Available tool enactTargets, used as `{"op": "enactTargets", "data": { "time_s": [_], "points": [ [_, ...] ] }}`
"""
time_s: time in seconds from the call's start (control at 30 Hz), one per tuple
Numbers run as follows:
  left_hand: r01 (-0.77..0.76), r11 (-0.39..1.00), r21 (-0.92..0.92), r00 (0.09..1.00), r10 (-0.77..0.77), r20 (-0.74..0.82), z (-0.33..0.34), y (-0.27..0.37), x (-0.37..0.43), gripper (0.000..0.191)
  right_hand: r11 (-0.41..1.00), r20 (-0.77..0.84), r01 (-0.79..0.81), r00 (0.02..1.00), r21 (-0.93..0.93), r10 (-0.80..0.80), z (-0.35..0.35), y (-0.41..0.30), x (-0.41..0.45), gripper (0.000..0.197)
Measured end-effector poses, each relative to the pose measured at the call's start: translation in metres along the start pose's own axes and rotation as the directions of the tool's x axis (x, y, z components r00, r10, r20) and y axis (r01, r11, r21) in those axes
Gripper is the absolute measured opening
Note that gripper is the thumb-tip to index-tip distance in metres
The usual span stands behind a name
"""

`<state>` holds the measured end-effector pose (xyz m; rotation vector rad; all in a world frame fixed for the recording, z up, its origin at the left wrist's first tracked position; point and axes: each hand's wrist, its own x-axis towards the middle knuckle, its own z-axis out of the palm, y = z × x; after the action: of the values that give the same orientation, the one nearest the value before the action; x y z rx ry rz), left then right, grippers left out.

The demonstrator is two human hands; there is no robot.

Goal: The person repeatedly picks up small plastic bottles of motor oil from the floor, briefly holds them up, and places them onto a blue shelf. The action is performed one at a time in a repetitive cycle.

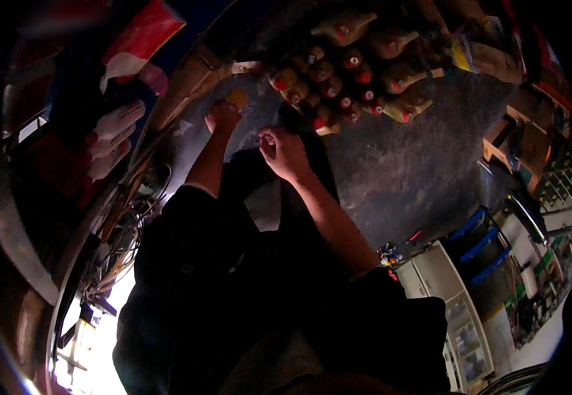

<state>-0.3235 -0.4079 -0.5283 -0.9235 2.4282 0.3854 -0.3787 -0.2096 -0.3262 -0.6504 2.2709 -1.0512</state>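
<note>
My left hand (223, 116) is bent inward over the dark floor (384, 168), close beside a round yellow-orange thing (237, 99); whether its fingers hold that thing cannot be made out. To its right, my right hand (282, 152) is raised with thumb and index finger curled toward each other, and whether something small lies between them is too dark to see. Beyond both hands stands a group of tan bottle-like containers with red and white round tops (345, 102), several of them lying on their sides.
Red and white sacks (143, 37) and pale stacked bundles (115, 140) lie at left. Tangled cables (128, 222) run near a bright opening. A white cabinet (439, 271), a blue-edged rack (480, 242) and cardboard boxes (527, 143) stand at right. A red-handled tool (414, 236) lies near the cabinet.
</note>
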Motion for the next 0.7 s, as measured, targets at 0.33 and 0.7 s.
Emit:
{"op": "enactTargets", "data": {
  "time_s": [0.33, 0.7],
  "points": [
    [0.042, 0.995, -0.093, 0.995, -0.034, 0.094, -0.146, -0.005, -0.187, 0.036, 0.999, 0.061, -0.02, 0.998, 0.033, 0.018, -0.066, -0.085, -0.082, 0.014],
    [-0.152, 0.964, -0.22, 0.987, 0.162, 0.027, -0.316, -0.011, -0.346, 0.04, 0.993, 0.117, 0.115, 0.986, 0.016, -0.116, -0.124, -0.191, -0.155, 0.015]
  ]
}}
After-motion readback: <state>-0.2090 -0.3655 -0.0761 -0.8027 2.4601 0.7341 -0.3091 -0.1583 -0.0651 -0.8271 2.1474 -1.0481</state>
